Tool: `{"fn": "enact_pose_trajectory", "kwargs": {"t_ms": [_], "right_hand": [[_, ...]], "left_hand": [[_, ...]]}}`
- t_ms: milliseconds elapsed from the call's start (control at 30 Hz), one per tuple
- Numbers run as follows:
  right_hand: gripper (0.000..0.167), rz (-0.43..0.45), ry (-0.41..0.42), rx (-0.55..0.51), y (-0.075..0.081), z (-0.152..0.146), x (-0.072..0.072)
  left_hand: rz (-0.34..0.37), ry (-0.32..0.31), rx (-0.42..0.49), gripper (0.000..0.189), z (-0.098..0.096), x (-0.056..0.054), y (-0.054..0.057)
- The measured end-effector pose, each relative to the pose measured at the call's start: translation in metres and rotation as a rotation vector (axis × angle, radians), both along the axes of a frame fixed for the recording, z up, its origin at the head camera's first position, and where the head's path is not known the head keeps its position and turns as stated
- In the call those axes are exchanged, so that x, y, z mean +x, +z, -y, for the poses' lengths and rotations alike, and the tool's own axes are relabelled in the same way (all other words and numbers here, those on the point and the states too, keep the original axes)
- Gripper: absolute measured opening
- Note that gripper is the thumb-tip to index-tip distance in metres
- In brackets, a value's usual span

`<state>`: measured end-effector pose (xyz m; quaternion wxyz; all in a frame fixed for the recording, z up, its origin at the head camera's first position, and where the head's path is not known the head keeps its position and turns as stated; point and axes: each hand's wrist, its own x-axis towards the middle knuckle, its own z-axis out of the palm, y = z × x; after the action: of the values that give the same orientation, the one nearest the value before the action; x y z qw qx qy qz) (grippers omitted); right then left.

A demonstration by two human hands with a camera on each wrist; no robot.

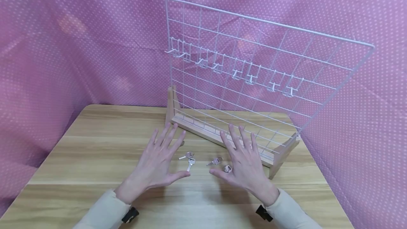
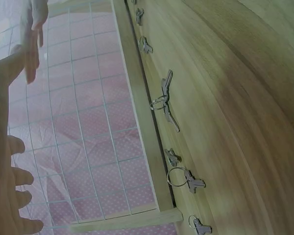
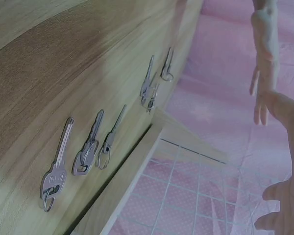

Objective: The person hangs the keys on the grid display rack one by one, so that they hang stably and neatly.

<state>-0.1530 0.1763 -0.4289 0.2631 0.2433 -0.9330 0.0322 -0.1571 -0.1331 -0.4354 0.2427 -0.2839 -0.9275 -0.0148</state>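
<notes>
My left hand (image 1: pixel 159 163) hovers palm down over the table with fingers spread, holding nothing. Mirroring it, my right hand (image 1: pixel 246 167) is spread the same way, also with nothing in it. Between the two lie silver keys: a key (image 1: pixel 191 164) near the left thumb joined by a ring to another, and a single key (image 1: pixel 214 162) with its ring nearer the right hand. Close to the right thumb is a small metal key ring (image 1: pixel 227 169). The right wrist view shows more keys (image 3: pixel 54 181) on the wood, several of which the hands hide from the head view.
A white wire grid rack (image 1: pixel 270 19) stands on a wooden base (image 1: pixel 203 132) just behind the hands. Several white hooks (image 1: pixel 217 67) hang in a row across it. Pink dotted cloth (image 1: pixel 95 38) surrounds the wooden table (image 1: pixel 95 144).
</notes>
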Motion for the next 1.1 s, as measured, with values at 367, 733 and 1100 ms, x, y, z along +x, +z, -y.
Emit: {"fn": "enact_pose_trajectory", "kwargs": {"t_ms": [367, 733, 1100], "right_hand": [[0.097, -0.157, 0.101, -0.311, 0.010, -0.034, 0.015], [0.067, -0.241, 0.190, -0.719, 0.009, -0.104, 0.029], [0.041, -0.255, 0.138, -1.037, -0.001, -0.146, 0.028]], "left_hand": [[0.234, 0.012, 0.128, 0.106, 0.016, 0.008, 0.010], [0.380, 0.016, 0.352, 0.079, 0.045, -0.002, -0.003], [0.400, 0.035, 0.409, 0.060, 0.059, -0.025, -0.026]]}}
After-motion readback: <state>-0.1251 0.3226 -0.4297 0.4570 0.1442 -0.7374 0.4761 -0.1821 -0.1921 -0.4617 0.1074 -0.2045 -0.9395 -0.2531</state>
